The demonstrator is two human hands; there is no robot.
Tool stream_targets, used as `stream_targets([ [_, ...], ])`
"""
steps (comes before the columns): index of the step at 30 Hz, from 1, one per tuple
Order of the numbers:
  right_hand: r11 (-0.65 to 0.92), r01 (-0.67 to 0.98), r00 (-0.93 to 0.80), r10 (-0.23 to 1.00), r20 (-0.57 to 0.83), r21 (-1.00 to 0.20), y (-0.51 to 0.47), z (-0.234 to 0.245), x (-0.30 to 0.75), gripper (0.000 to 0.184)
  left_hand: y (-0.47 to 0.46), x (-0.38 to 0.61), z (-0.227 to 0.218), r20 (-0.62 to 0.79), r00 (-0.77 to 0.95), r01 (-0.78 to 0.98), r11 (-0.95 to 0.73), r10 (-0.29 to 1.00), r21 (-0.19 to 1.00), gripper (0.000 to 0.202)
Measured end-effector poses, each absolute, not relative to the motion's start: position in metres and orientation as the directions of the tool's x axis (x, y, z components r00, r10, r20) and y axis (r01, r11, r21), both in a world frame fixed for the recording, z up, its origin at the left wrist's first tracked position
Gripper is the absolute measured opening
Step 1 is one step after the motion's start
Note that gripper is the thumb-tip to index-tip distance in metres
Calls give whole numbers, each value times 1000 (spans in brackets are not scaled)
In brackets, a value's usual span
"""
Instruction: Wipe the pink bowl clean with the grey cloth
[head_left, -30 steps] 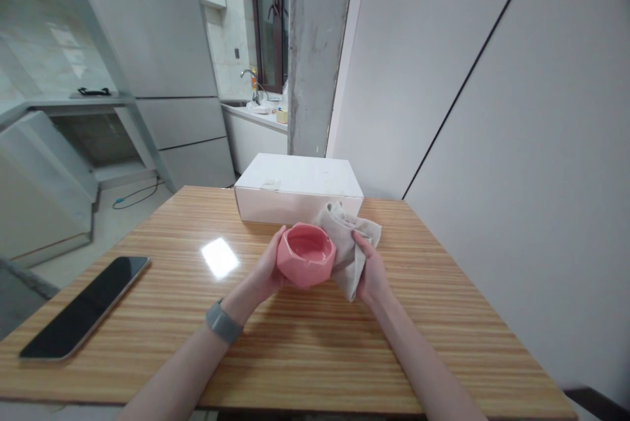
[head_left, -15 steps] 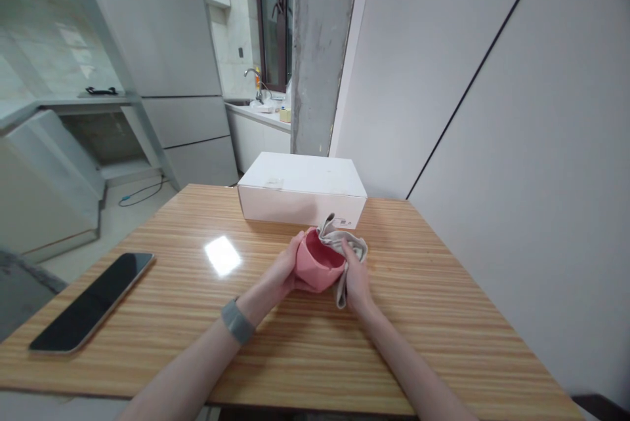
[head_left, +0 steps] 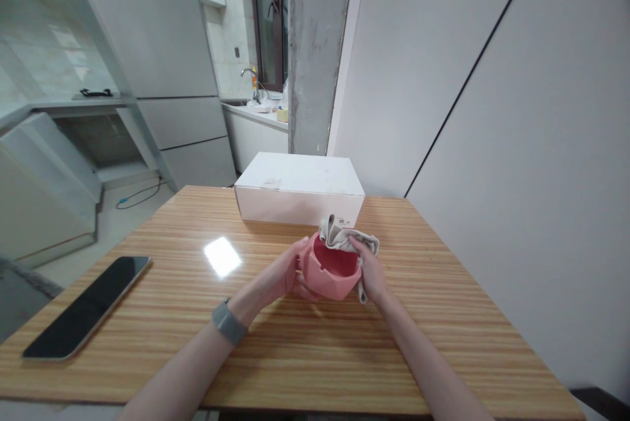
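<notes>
A pink faceted ashtray [head_left: 331, 283] with a notched rim is tilted so that its hollow shows, in front of the white box. My left hand [head_left: 289, 271] grips its left side, fingers wrapped around and partly hidden behind and under it. On the right, my right hand [head_left: 373, 270] is closed on a grey-beige cloth [head_left: 339, 236]. The cloth is bunched over the far right part of the rim, and one end hangs below my right fingers. The thumb presses on the cloth from above; the other right fingers are mostly hidden.
The white box [head_left: 300, 204] stands at the far edge of the wooden table [head_left: 423, 342]. A black phone [head_left: 88, 309] lies at the left. A pale wall [head_left: 516, 165] rises on the right; a fridge [head_left: 142, 34] and a sink counter [head_left: 256, 136] are beyond the table.
The ashtray has moved slightly right and turned, so a notch in its rim now faces me. My right hand and the cloth have shifted right along the rim.
</notes>
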State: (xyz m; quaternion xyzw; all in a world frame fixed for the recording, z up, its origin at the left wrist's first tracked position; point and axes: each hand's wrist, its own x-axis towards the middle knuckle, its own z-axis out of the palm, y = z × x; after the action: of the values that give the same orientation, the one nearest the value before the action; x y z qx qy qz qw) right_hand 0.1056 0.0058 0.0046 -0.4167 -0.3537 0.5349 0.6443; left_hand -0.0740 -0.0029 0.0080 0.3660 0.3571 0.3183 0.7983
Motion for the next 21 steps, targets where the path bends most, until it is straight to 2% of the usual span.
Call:
stream_targets([
  [4,35,-390,122,992,-15,-920,6,3,104,26,-2,-73,2,-360,463,-247,508,810,825,45],
  [9,70,-385,182,983,-2,-920,8,-7,93,27,3,-69,-4,-435,331,-241,521,837,819,42],
  [16,153,-332,307,950,47,-931,0,-7,84,31,3,-70,-1,-388,259,-278,453,884,847,39],
  [21,212,-253,407,908,95,-944,-9,-11,67,37,-4,-62,-1,-281,203,-346,338,938,875,33],
])
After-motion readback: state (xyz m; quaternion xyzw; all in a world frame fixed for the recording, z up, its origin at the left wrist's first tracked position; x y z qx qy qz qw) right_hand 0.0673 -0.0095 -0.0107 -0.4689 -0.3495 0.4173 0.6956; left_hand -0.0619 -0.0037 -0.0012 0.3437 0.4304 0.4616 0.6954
